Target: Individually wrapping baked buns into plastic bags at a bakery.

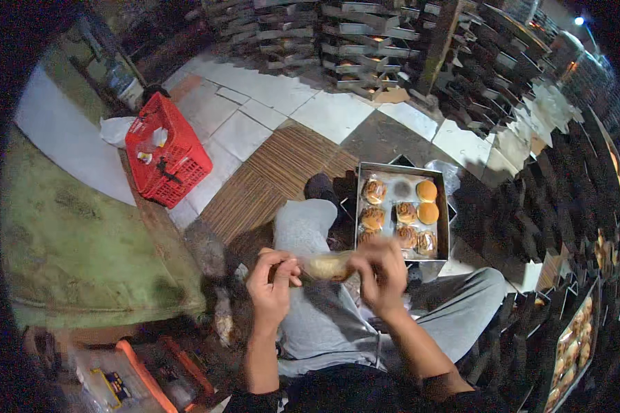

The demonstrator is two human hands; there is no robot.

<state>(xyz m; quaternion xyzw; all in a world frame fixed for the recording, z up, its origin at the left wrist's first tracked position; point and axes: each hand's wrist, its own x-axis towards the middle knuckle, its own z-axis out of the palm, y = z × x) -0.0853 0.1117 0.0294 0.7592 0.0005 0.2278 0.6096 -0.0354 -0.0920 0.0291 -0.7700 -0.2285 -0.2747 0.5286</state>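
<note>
A pale yellowish bun point(327, 267) hangs level between my two hands over my lap, smeared by motion; it looks to be in a clear plastic wrapper. My left hand point(271, 281) pinches its left end between thumb and fingers. At the other end is my right hand point(381, 274), blurred, with fingers closed on it. Just beyond the right hand stands a metal tray point(444, 227) of round buns, some plain golden point(427, 191), others with dark swirled tops point(373, 219). My right hand hides part of its near left corner.
A red plastic basket point(174, 155) with small packets stands at the far left. Beside me on the left is a greenish covered surface point(89, 241); an orange-edged crate point(141, 378) sits below it. Stacked dark trays point(365, 45) line the back and right. Another bun-filled tray point(572, 351) leans at lower right.
</note>
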